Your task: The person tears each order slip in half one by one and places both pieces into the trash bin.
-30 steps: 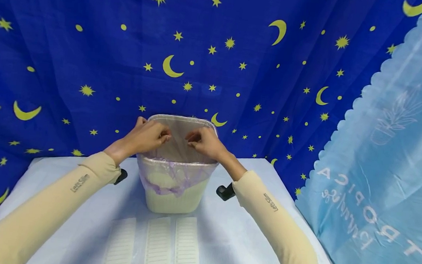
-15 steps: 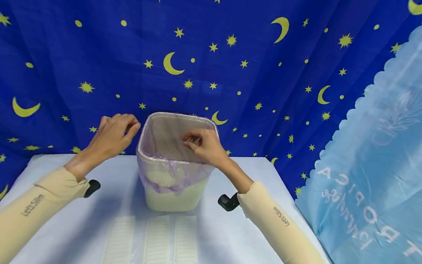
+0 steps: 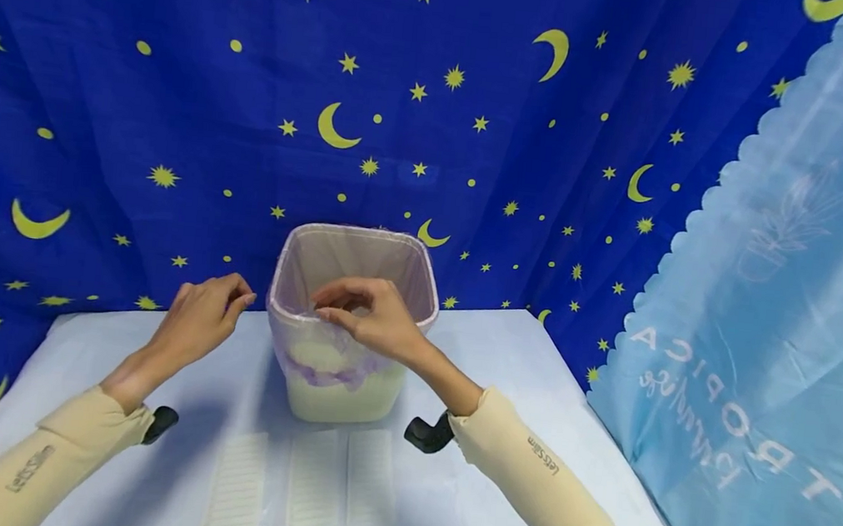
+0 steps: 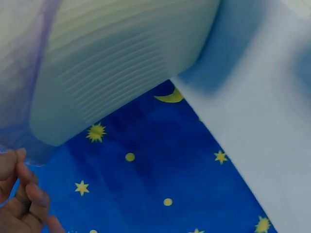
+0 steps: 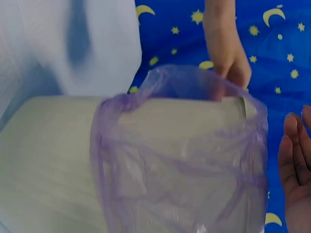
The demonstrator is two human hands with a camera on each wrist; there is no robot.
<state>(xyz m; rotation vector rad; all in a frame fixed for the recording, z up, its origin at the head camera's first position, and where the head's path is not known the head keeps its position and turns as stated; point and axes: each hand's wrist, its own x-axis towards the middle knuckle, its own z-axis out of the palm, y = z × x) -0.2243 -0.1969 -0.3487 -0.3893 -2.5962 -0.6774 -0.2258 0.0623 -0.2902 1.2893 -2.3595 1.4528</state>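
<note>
A pale plastic bin (image 3: 341,402) stands on the table, lined with a translucent purple bin bag (image 3: 329,368) whose edge folds down over the outside. My left hand (image 3: 198,319) is just beyond the bin's left rim. In the left wrist view its thumb and forefinger (image 4: 20,158) appear to pinch the bag's edge, and the right wrist view shows the bag flaring out towards that hand. Over the front part of the bin's opening hovers my right hand (image 3: 368,313), fingers loosely bent. The right wrist view has its fingers (image 5: 296,155) apart from the bag, holding nothing.
Several pale lined strips (image 3: 315,483) lie flat in front of the bin on the white-covered table (image 3: 476,502). A blue curtain (image 3: 180,100) with moons and stars hangs close behind. On the right hangs a light blue cloth (image 3: 775,269).
My left hand has left the bin's opening, going out past the left rim and then lower. My right hand has moved left and nearer, from the right side to above the front rim.
</note>
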